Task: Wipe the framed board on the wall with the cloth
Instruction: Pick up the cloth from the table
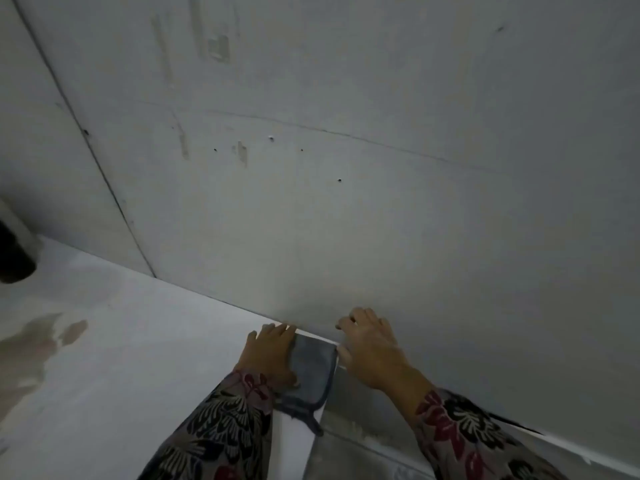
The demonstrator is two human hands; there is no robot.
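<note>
Left hand (270,351) presses cloth (313,370) (grey) beside wall (346,202).

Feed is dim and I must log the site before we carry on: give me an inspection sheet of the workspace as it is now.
Surface: white panel meeting a grey wall; brownish stains on its left part.
Job's things: grey-blue cloth lying on the panel's right end, up against the wall; no frame can be made out.
Clutter: dark cylindrical object at the left edge of the view, cut off.
Hands: left hand flat on the cloth; right hand spread against the wall, holding nothing.
Cables: nothing seen.
Surroundings: the wall shows small holes and tape remnants.
</note>
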